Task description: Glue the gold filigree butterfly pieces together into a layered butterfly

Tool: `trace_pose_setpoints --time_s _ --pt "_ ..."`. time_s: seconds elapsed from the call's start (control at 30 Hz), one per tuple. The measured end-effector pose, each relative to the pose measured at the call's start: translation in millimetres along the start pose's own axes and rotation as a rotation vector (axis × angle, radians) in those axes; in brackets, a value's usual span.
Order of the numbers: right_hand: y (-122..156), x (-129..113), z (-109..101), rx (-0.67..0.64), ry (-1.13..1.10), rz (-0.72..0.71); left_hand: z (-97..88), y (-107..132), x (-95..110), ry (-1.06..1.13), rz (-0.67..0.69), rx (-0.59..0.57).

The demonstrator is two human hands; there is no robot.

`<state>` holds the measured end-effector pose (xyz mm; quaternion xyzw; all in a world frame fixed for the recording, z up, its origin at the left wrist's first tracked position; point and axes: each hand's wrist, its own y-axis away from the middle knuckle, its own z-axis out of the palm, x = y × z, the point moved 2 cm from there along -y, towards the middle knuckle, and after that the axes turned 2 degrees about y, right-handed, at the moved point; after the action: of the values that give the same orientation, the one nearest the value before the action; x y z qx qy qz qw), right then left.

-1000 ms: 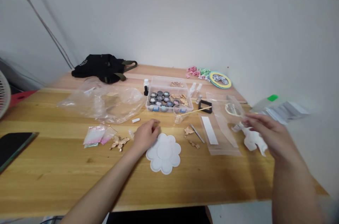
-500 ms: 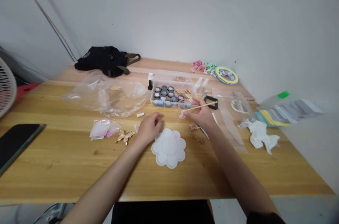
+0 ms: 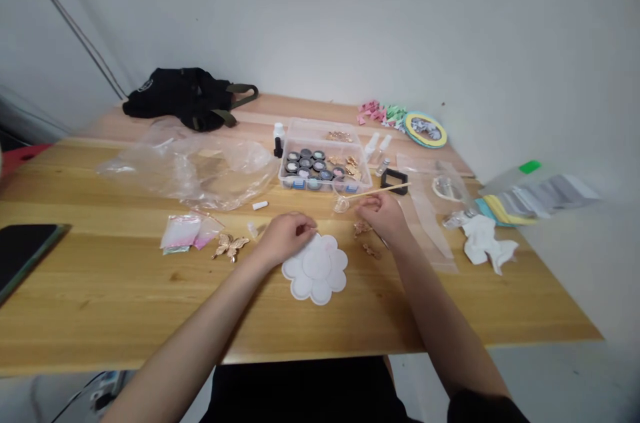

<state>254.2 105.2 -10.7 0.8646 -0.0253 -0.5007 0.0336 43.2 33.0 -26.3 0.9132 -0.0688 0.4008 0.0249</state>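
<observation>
Over the flower palette's (image 3: 316, 295) rim — left hand (image 3: 286, 236), table edge (image 3: 325, 351) well apart.

No lettering could be read. A small pale logo was noted on the black bag (image 3: 175, 95) by the worktop's (image 3: 100, 303) far edge; blue labels (image 3: 299, 184) on jars in the clear plastic box (image 3: 325, 126) were too small to be made out.
</observation>
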Motion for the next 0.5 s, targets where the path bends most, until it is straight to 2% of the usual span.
trace_pose_setpoints --time_s 0.2,0.5 --pt "3.5 4.6 3.3 -0.14 -0.089 0.029 0.6 0.0 -1.5 -0.064 0.026 0.004" --pt "7.9 2.1 1.7 -0.159 -0.073 0.04 2.8 -0.6 -0.5 -0.196 0.029 0.1"
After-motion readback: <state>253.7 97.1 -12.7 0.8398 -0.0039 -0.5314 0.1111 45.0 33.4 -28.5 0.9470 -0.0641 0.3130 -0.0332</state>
